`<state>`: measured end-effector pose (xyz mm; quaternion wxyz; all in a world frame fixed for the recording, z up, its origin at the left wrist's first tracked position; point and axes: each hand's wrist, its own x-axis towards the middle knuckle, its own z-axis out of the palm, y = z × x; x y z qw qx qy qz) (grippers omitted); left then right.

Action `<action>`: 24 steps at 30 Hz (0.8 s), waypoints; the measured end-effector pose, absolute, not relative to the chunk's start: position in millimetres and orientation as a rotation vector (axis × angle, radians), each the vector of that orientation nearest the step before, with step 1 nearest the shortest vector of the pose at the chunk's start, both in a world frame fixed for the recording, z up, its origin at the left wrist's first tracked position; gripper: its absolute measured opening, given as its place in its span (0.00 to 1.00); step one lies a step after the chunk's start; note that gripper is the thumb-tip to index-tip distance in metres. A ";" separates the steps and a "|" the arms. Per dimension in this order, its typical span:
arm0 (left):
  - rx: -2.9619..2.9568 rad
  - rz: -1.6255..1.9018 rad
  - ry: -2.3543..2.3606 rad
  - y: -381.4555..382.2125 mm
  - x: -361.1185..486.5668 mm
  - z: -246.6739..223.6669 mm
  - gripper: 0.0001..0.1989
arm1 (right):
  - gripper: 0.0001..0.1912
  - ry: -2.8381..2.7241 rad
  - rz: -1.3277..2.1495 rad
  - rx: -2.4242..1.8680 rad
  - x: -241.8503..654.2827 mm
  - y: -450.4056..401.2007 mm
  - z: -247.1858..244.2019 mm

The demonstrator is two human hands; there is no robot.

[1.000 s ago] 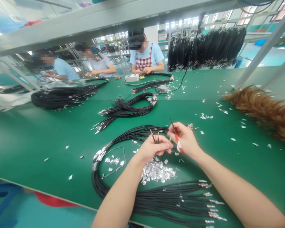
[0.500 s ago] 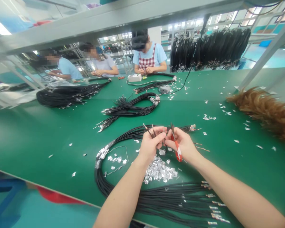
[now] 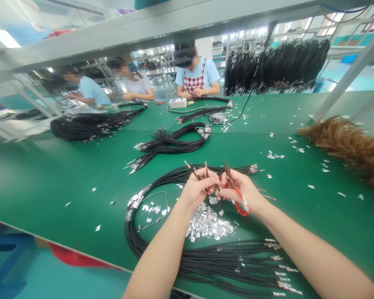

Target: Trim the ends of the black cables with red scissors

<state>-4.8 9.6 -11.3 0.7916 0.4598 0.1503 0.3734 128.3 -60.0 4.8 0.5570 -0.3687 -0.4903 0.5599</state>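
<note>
My left hand point(image 3: 197, 187) is closed around a few black cables point(image 3: 197, 174), whose stripped ends poke up above the fingers. Close beside it, my right hand point(image 3: 241, 187) grips red-handled scissors point(image 3: 242, 203), blades pointing up and away from me. The fingertips of both hands nearly meet at one cable; whether the right fingers pinch it too I cannot tell. Under and around the hands curves a large bundle of black cables point(image 3: 131, 236), wrapped in silvery bands at the left, with bare ends at the right. A heap of silver foil scraps point(image 3: 208, 222) lies below my hands.
More cable bundles point(image 3: 180, 145) lie farther back on the green table point(image 3: 65, 174). A grey box point(image 3: 217, 118) and a white box point(image 3: 177, 102) sit beyond. Brown feathery material point(image 3: 355, 145) is at the right. Several people work across the table; cables hang point(image 3: 293, 66) behind.
The scissors have turned in my right hand, so their red handle loops show more. The cables in my left hand have shifted slightly, one end standing more upright.
</note>
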 end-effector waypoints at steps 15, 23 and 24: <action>0.994 0.771 0.382 -0.6 3.9 -3.5 0.06 | 0.11 -1.243 0.872 -1.310 143.1 -68.6 7.7; 1.062 0.825 0.464 -6.8 6.9 -0.3 0.06 | 0.18 -1.505 1.024 -1.547 140.5 -93.3 20.3; 1.086 0.839 0.470 -7.5 7.4 -0.5 0.06 | 0.18 -1.484 1.037 -1.553 139.3 -93.7 19.7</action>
